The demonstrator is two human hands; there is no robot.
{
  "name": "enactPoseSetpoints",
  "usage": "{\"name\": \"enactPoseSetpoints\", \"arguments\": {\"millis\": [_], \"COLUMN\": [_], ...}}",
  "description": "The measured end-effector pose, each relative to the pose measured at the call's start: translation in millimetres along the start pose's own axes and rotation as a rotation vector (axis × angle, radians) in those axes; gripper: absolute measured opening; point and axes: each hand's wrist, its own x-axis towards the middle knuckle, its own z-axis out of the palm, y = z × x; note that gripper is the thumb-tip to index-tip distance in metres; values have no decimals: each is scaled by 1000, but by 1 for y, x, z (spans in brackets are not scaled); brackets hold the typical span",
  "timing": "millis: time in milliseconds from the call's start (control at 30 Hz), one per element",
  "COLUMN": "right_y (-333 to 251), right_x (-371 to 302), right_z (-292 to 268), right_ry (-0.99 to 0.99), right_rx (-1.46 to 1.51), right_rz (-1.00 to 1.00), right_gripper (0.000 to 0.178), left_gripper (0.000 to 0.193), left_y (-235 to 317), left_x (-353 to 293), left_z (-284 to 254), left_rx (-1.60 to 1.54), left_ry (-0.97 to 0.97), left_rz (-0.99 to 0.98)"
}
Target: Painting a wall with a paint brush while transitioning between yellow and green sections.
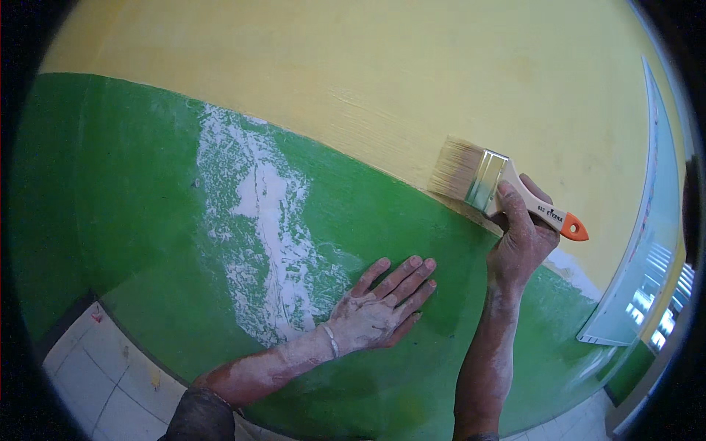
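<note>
1. Grasping a wide paintbrush (487, 181) with the right hand (521, 239), thumb pressed on the near face of the pale handle, fingers wrapped behind.
2. Positioned at the meeting line of two colours, with bristles (457, 163) pointing left over the yellow upper wall (294, 51) and the orange handle tip (575, 228) off to the right. Too unclear to tell whether touching the paint or just clear of it.
3. Holding nothing with the left hand (375, 312): spread flat against the green lower wall (132, 184), just beside the lower part of a ragged white patch (266, 195).
4. Apparently done: yellow above and green below over most of the visible surface, with a fairly neat edge between.
5. Apparently left: the white patch, streaky, uncovered by green and marked by a crack-like line; also a smaller white patch (573, 273) beyond the right hand, along the colour edge.
6. Probably only partway along, judging by so much bare white. Impossible to tell from the bristles whether loaded with paint or dry.
</note>
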Motion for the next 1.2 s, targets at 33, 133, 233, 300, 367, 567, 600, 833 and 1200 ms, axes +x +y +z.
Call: {"name": "enactPoseSetpoints", "arguments": {"millis": [33, 133, 233, 300, 367, 567, 600, 833, 1200], "right_y": [0, 1, -4, -12, -20, -24, -24, -12, 0], "right_x": [0, 2, 6, 7, 1, -13, -14, -21, -15], "right_z": [-4, -19, -38, -35, -16, 57, 65, 94, 54], "right_ry": [14, 32, 76, 65, 13, -118, -118, -168, -86], "right_rx": [-5, 0, -21, 10, 39, 172, 175, 209, 139], "right_rz": [2, -14, -37, -47, -14, 48, 50, 87, 65], "right_gripper": [34, 35, 36, 35, 35, 32, 32, 33, 32], "left_gripper": [55, 55, 55, 56, 56, 56, 56, 55, 56], "left_y": [0, 0, 1, 2, 1, 1, 1, -3, -1], "left_x": [0, -1, 1, 0, 0, 0, 0, -5, 0], "left_z": [0, -1, -1, -1, -2, 0, 0, 9, 0], "left_rx": [-1, -15, 42, 8, 15, 16, 11, -3, 20], "left_ry": [1, -10, 16, 4, -1, -13, -15, 44, -1], "left_rz": [2, -16, -5, 2, -2, 0, 1, 7, -5]}}
